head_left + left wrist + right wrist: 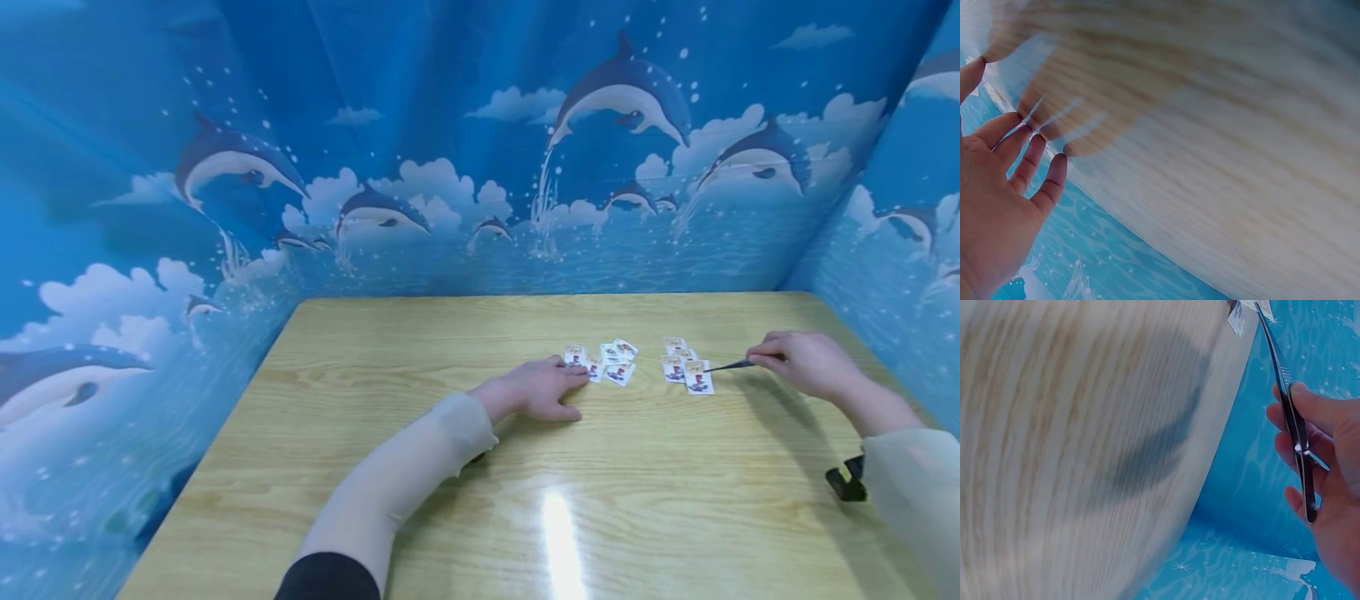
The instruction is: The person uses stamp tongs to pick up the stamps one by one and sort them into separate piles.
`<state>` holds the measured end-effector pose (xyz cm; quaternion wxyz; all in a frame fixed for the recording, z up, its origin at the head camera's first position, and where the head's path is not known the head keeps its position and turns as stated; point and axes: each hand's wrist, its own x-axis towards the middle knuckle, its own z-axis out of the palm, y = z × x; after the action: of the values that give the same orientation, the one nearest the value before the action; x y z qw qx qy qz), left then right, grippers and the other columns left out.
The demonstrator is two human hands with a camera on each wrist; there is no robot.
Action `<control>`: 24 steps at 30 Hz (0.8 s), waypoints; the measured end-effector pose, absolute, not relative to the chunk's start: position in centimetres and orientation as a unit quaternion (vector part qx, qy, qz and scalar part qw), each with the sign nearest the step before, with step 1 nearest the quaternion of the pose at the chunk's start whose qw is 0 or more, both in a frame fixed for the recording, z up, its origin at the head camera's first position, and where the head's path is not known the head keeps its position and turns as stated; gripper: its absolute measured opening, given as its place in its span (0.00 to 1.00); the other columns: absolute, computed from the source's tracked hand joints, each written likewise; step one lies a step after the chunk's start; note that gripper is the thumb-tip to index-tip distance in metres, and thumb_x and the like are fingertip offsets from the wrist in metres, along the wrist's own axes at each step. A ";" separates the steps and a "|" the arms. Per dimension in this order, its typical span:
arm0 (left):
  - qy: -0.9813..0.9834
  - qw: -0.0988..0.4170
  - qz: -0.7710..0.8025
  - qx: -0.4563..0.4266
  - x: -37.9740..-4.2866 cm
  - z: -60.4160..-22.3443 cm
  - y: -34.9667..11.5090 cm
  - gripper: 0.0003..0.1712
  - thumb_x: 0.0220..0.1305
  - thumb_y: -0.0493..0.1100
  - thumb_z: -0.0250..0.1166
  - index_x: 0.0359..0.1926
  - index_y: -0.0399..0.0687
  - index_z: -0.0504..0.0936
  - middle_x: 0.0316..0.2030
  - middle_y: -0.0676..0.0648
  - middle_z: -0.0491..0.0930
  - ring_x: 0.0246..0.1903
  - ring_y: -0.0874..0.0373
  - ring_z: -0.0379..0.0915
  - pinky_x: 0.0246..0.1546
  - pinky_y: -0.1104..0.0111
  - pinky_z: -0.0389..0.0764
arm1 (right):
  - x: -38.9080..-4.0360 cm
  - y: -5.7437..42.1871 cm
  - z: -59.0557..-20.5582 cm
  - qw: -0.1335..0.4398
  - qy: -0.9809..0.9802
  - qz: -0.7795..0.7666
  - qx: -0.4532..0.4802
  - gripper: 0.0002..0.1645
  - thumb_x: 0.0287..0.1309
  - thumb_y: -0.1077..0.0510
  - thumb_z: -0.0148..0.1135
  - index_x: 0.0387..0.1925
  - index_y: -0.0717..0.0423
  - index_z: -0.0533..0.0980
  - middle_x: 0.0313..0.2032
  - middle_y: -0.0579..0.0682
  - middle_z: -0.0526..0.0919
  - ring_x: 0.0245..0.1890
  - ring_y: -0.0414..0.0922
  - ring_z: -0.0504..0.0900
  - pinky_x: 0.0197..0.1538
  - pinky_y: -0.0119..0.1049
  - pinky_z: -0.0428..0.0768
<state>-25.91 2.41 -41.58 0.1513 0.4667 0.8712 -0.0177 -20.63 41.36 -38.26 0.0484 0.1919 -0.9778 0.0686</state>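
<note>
My right hand [813,364] pinches a pair of dark tweezers [729,365] between thumb and fingers. The tweezers' tips reach the top of a small printed white card [699,383], which overlaps a few similar cards [672,369] on the table. Whether the tips grip that card or only touch it, I cannot tell. My left hand [543,390] lies palm down with its fingers stretched out, fingertips at the edge of another loose group of cards [618,373]. In the left wrist view the fingers [1050,184] are spread and meet the tabletop, holding nothing.
The wood-grain table [360,367] extends to the left and front of the cards, with a bright light reflection [561,542] near the front. A blue curtain [450,125] printed with dolphins stands behind and at both sides. A black device [847,479] sits at the right wrist.
</note>
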 end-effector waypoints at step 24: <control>0.878 0.140 -0.040 0.456 -25.7 -41.7 2.5 0.41 0.69 0.66 0.50 0.76 0.57 0.52 0.75 0.51 0.47 0.72 0.49 0.44 0.69 0.62 0.54 | -20.1 41.9 -38.4 0.104 -0.973 0.038 0.204 0.08 0.53 0.66 0.68 0.36 0.65 0.85 0.26 0.45 0.80 0.24 0.47 0.79 0.27 0.46 0.76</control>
<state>-25.67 2.48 -41.67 0.1396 0.4562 0.8779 -0.0398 -20.11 41.88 -38.42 0.1037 0.2036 -0.9728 0.0376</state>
